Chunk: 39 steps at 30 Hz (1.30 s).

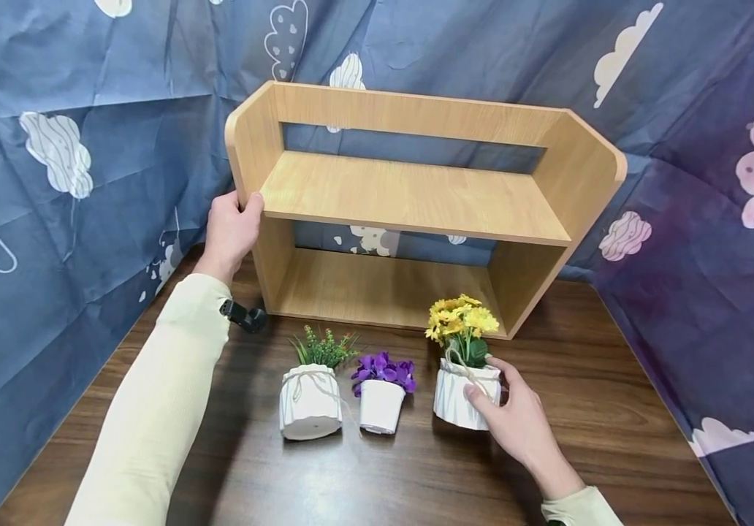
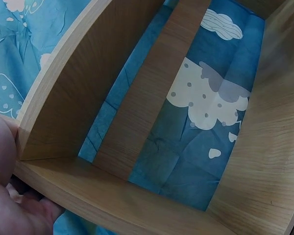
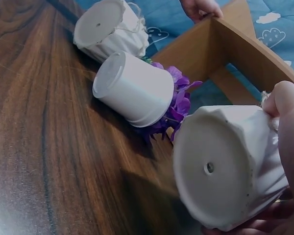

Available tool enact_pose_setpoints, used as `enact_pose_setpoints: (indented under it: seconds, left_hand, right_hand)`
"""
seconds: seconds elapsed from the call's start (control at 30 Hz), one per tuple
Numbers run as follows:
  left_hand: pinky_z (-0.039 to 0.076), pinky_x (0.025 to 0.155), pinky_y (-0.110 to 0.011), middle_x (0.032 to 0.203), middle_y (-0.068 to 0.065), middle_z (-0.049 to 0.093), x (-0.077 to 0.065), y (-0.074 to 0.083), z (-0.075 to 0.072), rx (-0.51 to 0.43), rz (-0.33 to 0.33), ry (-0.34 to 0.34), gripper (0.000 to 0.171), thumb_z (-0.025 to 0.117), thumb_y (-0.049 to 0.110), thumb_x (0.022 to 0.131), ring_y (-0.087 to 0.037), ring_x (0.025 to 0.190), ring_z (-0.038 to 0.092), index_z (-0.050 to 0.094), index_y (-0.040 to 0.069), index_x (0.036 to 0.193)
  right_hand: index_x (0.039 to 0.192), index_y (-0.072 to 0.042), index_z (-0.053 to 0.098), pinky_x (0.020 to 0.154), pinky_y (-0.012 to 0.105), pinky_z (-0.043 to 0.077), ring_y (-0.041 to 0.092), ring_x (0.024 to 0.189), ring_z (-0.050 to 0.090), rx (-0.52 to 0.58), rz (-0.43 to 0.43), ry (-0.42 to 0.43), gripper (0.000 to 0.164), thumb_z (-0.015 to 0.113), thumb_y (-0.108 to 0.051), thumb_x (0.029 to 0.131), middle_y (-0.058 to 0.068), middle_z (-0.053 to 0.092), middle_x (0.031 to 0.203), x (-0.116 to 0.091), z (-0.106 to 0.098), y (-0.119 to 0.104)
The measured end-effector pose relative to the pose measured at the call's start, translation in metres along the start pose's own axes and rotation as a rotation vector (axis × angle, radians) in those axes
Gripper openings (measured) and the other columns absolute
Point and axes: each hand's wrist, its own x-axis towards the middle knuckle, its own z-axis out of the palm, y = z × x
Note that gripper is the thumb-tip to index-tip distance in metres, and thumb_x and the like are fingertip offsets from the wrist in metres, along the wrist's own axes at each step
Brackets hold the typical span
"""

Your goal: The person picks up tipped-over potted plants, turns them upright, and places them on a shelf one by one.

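Observation:
My left hand [image 1: 229, 230] grips the left side panel of a wooden two-tier shelf [image 1: 410, 196], with the thumb at the front edge near the upper board. In the left wrist view, part of that hand [image 2: 19, 210] wraps the panel's edge. My right hand [image 1: 524, 420] holds a potted plant with yellow flowers [image 1: 461, 398] by its white pleated pot, fingers and thumb on either side. From the right wrist, the pot's round base [image 3: 210, 169] with a small hole faces the camera.
On the dark wooden table [image 1: 324, 486] lie a small white pot with purple flowers [image 1: 380, 405] and a white pleated pot with green plants [image 1: 311, 405], both tipped with tops toward the shelf. A blue cloud-patterned cloth [image 1: 120, 183] hangs behind and at both sides.

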Motion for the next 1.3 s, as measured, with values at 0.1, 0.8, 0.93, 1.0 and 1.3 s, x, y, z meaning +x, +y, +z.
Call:
enact_pose_setpoints:
  seconds: [0.1, 0.8, 0.93, 1.0, 1.3]
  left_hand:
    - [0.049, 0.115, -0.046, 0.146, -0.020, 0.067, -0.001, 0.001, 0.002, -0.001, 0.000, -0.003, 0.054, 0.049, 0.038, 0.108, -0.030, 0.124, 0.063, 0.066, 0.003, 0.146]
    - [0.050, 0.110, -0.042, 0.143, -0.021, 0.068, -0.003, 0.001, 0.003, -0.025, 0.003, 0.012, 0.054, 0.049, 0.038, 0.108, -0.028, 0.119, 0.062, 0.067, 0.002, 0.143]
    - [0.050, 0.104, -0.036, 0.139, -0.020, 0.069, -0.003, 0.000, 0.004, -0.020, 0.013, 0.025, 0.052, 0.050, 0.037, 0.108, -0.026, 0.115, 0.063, 0.069, 0.001, 0.141]
    - [0.050, 0.099, -0.032, 0.136, -0.020, 0.070, -0.003, -0.001, 0.005, -0.024, 0.017, 0.034, 0.051, 0.050, 0.037, 0.108, -0.026, 0.112, 0.063, 0.070, 0.001, 0.138]
    - [0.050, 0.098, -0.032, 0.133, -0.020, 0.071, -0.004, -0.002, 0.005, -0.028, 0.026, 0.042, 0.050, 0.051, 0.036, 0.107, -0.025, 0.111, 0.063, 0.071, 0.000, 0.136]
  right_hand:
    - [0.156, -0.003, 0.049, 0.086, 0.032, 0.056, 0.028, 0.108, 0.071, 0.031, -0.035, 0.028, 0.071, 0.077, -0.031, 0.097, 0.021, 0.075, 0.125, -0.001, 0.004, 0.003]
    - [0.153, 0.001, 0.045, 0.086, 0.012, 0.054, -0.005, 0.102, 0.059, 0.203, -0.170, 0.117, 0.085, 0.089, -0.007, 0.080, 0.025, 0.070, 0.125, -0.002, 0.023, 0.022]
    - [0.153, 0.001, 0.044, 0.088, 0.007, 0.051, -0.008, 0.105, 0.058, 0.249, -0.187, 0.111, 0.087, 0.089, -0.003, 0.079, 0.027, 0.069, 0.128, -0.001, 0.026, 0.027]
    - [0.153, 0.002, 0.044, 0.089, 0.007, 0.051, -0.008, 0.106, 0.058, 0.262, -0.197, 0.104, 0.088, 0.090, -0.002, 0.078, 0.027, 0.069, 0.127, -0.001, 0.027, 0.030]
    - [0.153, 0.002, 0.041, 0.093, 0.006, 0.049, -0.006, 0.111, 0.058, 0.304, -0.226, 0.044, 0.091, 0.091, 0.002, 0.077, 0.028, 0.067, 0.131, 0.001, 0.030, 0.039]
